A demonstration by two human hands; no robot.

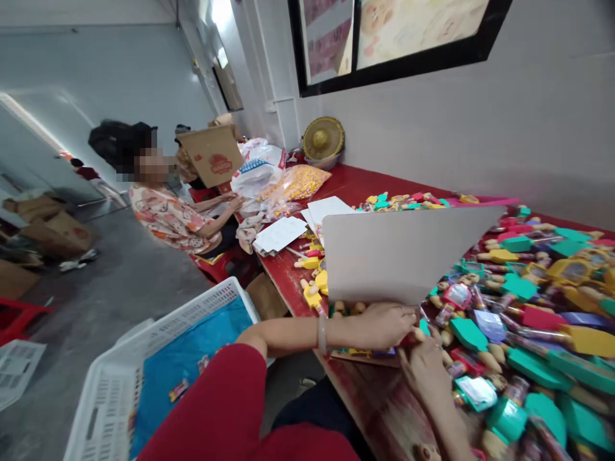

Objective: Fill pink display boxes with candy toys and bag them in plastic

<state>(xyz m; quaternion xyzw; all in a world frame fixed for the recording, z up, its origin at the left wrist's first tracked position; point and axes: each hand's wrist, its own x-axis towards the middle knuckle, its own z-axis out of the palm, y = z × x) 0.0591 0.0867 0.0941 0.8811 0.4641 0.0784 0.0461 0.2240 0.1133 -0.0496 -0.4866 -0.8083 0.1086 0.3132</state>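
A heap of toy-shaped plastic candy tubes (528, 333) with teal, yellow and red paddle tops covers the right of the red table (360, 186). A large grey-white card sheet (398, 253) stands tilted behind my hands. My left hand (379, 326), with a pale bangle on the wrist, reaches in from the left just below the card's lower edge. My right hand (423, 371) comes up from below at the heap's edge. The fingertips of both hands meet around a small red toy piece (409, 338), which is mostly hidden by them.
A white slatted crate (192, 326) with a blue liner stands at lower left, beside the table. At the table's far end, a seated person (168, 218) has a hand on loose white sheets. Plastic bags, a cardboard box and a woven hat lie beyond. Cartons sit on the floor at left.
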